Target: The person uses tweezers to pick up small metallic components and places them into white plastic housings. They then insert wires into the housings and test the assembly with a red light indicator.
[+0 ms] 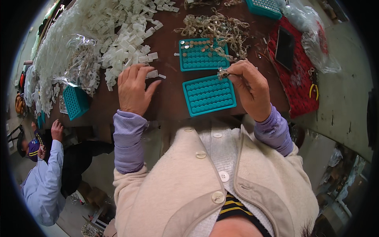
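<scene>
My left hand (135, 89) is open, its fingers apart, over the table beside a heap of small translucent white plastic pieces (128, 43). A few of those loose pieces (157, 74) lie near its fingertips. With thumb and forefinger my right hand (251, 90) pinches a small bundle of beige cord (222, 73), above the back right corner of a teal tray with rows of round hollows (209, 94). Just behind it, a second teal tray (185, 65) holds several small round discs (187, 44) in its back rows. A pile of knotted beige cords (215, 25) partly overlaps that tray.
At right, a dark phone (284, 48) and yellow-handled pliers (314, 91) lie on a red cloth (302, 96). Clear plastic bags (316, 43) sit beyond. Another teal tray (75, 102) stands tilted at left, near a co-worker (45, 177). One more teal tray (266, 8) is far right.
</scene>
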### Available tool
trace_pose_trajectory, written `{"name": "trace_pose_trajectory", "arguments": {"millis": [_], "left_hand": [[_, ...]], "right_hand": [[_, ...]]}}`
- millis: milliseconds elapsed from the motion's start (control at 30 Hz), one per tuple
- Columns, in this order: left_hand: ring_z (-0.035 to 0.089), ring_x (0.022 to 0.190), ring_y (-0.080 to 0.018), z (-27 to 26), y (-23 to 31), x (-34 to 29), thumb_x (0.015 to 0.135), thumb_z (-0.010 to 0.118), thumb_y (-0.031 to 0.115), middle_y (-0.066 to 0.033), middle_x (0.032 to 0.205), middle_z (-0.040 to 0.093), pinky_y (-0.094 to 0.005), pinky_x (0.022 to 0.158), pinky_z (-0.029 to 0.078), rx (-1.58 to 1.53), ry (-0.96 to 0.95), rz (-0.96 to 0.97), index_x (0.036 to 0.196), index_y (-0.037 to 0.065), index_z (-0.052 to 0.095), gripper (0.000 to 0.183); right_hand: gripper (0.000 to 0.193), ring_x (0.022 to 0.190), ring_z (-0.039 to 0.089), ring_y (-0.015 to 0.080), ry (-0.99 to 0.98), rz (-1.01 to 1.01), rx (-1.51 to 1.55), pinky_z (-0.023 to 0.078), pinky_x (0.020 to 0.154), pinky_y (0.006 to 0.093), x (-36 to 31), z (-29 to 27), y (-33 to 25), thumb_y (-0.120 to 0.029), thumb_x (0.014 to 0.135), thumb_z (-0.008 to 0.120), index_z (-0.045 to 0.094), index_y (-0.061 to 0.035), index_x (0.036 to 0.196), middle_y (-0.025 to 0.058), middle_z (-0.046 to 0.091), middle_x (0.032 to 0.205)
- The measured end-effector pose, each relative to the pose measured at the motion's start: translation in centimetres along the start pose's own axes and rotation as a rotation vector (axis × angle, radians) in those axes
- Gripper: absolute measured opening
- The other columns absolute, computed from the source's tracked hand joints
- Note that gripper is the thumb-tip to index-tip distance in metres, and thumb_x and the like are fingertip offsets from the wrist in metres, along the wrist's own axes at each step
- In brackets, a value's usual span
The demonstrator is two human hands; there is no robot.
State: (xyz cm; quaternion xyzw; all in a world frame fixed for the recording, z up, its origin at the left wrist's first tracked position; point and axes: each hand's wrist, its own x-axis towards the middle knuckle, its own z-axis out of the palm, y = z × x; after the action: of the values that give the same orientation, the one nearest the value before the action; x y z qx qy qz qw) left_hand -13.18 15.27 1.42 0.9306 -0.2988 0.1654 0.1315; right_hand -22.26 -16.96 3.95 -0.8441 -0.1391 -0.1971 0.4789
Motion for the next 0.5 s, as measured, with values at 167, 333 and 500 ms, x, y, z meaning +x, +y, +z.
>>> {"name": "trace_pose_trajectory", "arguments": {"millis": [167,333,500], "left_hand": [[0.066,0.110,-0.0288,0.2,-1.1,0.4,0.088,0.082,0.020,-0.0048,0.107,0.072,-0.0450,0.101,0.047,-0.013,-0.019,-0.046,0.106,0.013,0.072,0.022],[0.072,0.091,-0.0247,-1.2,3.5,2.4,0.086,0.085,0.020,-0.0054,0.101,0.073,-0.0407,0.085,0.058,-0.247,0.102,0.097,0.112,0.010,0.075,0.030],[0.074,0.087,-0.0209,-1.2,9.2,3.1,0.082,0.089,0.015,-0.0086,0.099,0.072,-0.0345,0.071,0.062,-0.772,0.007,0.135,0.141,0.012,0.066,0.063]], "right_hand": [[0.010,0.084,0.067,0.0313,-0.115,0.090,0.120,0.052,0.080,0.0402,-1.5,0.6,-0.5,0.003,0.094,0.068,0.068,-0.0009,0.104,0.0128,0.071,0.093],[0.006,0.090,0.069,0.0320,-0.060,-0.115,0.168,0.054,0.084,0.0402,-0.4,1.7,-2.1,-0.001,0.096,0.068,0.066,-0.0021,0.102,0.0127,0.072,0.098],[0.006,0.093,0.070,0.0310,-0.065,-0.147,0.244,0.056,0.080,0.0388,0.2,2.3,-2.5,0.002,0.096,0.067,0.063,0.0001,0.100,0.0136,0.069,0.101]]}}
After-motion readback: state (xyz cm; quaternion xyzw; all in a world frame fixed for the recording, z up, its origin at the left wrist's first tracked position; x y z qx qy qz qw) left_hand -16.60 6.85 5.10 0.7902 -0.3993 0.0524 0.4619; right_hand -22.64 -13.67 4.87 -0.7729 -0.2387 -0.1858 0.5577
